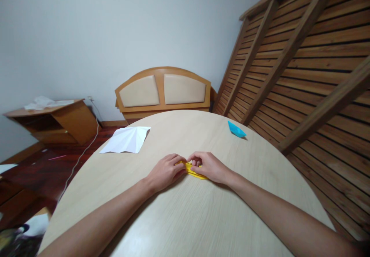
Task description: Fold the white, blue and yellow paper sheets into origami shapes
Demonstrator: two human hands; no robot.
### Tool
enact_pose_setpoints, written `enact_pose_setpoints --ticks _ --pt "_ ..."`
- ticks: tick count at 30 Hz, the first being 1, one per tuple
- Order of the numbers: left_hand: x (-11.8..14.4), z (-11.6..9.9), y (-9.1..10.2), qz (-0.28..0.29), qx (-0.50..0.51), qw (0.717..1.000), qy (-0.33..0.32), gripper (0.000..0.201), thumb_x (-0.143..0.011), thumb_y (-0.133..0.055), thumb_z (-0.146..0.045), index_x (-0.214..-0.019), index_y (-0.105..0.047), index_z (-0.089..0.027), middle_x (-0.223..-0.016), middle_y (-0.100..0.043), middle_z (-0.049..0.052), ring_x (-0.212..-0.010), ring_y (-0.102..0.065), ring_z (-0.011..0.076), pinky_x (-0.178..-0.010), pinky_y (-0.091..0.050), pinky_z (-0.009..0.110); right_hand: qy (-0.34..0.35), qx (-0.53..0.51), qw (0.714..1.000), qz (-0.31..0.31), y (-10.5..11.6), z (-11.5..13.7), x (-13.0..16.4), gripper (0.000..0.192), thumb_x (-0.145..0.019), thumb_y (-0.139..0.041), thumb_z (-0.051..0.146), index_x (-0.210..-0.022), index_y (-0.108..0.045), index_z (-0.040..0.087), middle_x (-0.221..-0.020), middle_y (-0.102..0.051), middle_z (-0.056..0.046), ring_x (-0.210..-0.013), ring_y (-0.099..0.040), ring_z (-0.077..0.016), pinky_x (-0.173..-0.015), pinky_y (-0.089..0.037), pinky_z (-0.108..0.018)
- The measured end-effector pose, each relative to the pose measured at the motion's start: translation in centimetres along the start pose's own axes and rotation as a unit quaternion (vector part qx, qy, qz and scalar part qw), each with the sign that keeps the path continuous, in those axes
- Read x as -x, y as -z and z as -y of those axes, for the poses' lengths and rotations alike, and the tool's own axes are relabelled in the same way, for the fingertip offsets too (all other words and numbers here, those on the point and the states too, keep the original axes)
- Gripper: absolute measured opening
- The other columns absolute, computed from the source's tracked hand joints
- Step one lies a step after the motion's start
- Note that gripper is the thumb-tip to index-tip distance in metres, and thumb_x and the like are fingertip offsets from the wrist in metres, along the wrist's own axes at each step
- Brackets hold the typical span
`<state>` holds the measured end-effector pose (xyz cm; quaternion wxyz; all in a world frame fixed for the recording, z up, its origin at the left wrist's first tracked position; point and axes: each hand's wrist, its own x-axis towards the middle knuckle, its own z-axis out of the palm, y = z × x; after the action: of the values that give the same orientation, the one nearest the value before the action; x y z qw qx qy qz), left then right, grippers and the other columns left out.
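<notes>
A: What's taking up most of the view?

B: The round table (185, 218) is filling the lower half, pale wood grain, with a headboard (163, 91) leaning on the wall behind it and a slatted frame (303, 64) slanting up on the right.

A: And lying on the table?

B: A creased white sheet (125, 139) is sitting near the far left edge, and a small blue folded boat (236, 130) is resting well apart on the far right (that one looks finished).

A: The hands?

B: Both are meeting at the middle. The left hand (164, 171) is curling its fingers down onto one end of the yellow paper (194, 170); the right hand (210, 167) is pinching the other end, fingers bent narrow.

A: How far along is it looking?

B: The yellow paper is lying flat on the table as a slim, already folded strip, mostly hidden under the fingers. I'd judge it is partway: several folds made, no boat shape opened out yet.
</notes>
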<state>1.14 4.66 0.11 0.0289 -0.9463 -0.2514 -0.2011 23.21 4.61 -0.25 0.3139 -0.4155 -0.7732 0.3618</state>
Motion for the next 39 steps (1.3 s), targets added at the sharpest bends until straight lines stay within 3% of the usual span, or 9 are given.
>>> enact_pose_setpoints --ticks 8,15,20,24,28,39 --pt "-0.1 -0.1 0.0 -0.008 -0.014 1.0 -0.007 0.022 -0.102 -0.046 -0.025 -0.096 -0.066 -0.018 -0.092 -0.069 0.006 -0.088 -0.063 0.0186 -0.08 -0.051 0.033 0.034 0.053 0.998 0.032 0.5 1.1 0.3 0.013 -0.08 -0.065 0.015 -0.091 -0.073 0.016 -0.086 -0.073 -0.004 -0.077 -0.066 -0.0156 -0.07 -0.048 -0.025" --pt "0.0 -0.2 -0.2 0.005 -0.038 0.999 0.021 0.02 -0.101 -0.048 -0.026 -0.091 -0.064 -0.017 -0.088 -0.07 0.005 -0.078 -0.064 0.0177 -0.074 -0.049 0.032 0.057 0.135 0.988 0.048 1.2 1.7 0.5 0.016 -0.081 -0.069 0.025 -0.095 -0.074 0.02 -0.092 -0.074 -0.004 -0.081 -0.066 -0.0173 -0.073 -0.047 -0.027" --pt "0.1 -0.1 -0.3 0.007 -0.049 0.998 0.039 0.021 -0.101 -0.048 -0.027 -0.09 -0.062 -0.018 -0.085 -0.07 0.004 -0.075 -0.064 0.0178 -0.071 -0.048 0.031 0.07 0.174 0.981 0.04 1.1 1.5 0.4 0.016 -0.084 -0.066 0.021 -0.099 -0.073 0.022 -0.096 -0.075 -0.003 -0.086 -0.067 -0.017 -0.077 -0.046 -0.027" --pt "0.2 0.0 -0.4 0.008 -0.047 0.997 0.053 0.019 -0.101 -0.048 -0.027 -0.089 -0.06 -0.018 -0.079 -0.069 0.002 -0.071 -0.064 0.0173 -0.069 -0.047 0.031 0.057 0.18 0.981 0.037 1.1 1.4 0.4 0.015 -0.088 -0.062 0.021 -0.097 -0.074 0.022 -0.096 -0.076 -0.003 -0.086 -0.068 -0.0171 -0.076 -0.047 -0.027" --pt "0.2 0.0 -0.5 0.002 -0.034 0.997 0.064 0.014 -0.1 -0.051 -0.026 -0.103 -0.061 -0.017 -0.084 -0.072 0.003 -0.074 -0.066 0.0183 -0.071 -0.048 0.032 0.034 0.188 0.981 0.032 1.3 1.6 0.4 0.013 -0.087 -0.064 0.022 -0.096 -0.075 0.022 -0.094 -0.077 -0.003 -0.085 -0.069 -0.0174 -0.076 -0.048 -0.027" --pt "0.1 -0.3 0.0 0.026 -0.027 0.996 0.076 0.015 -0.098 -0.051 -0.022 -0.092 -0.064 -0.02 -0.08 -0.068 0.002 -0.073 -0.062 0.0171 -0.068 -0.045 0.029 0.006 0.189 0.98 0.059 2.6 2.1 0.5 0.015 -0.086 -0.066 0.029 -0.091 -0.079 0.024 -0.089 -0.078 -0.003 -0.078 -0.068 -0.0179 -0.068 -0.044 -0.025"
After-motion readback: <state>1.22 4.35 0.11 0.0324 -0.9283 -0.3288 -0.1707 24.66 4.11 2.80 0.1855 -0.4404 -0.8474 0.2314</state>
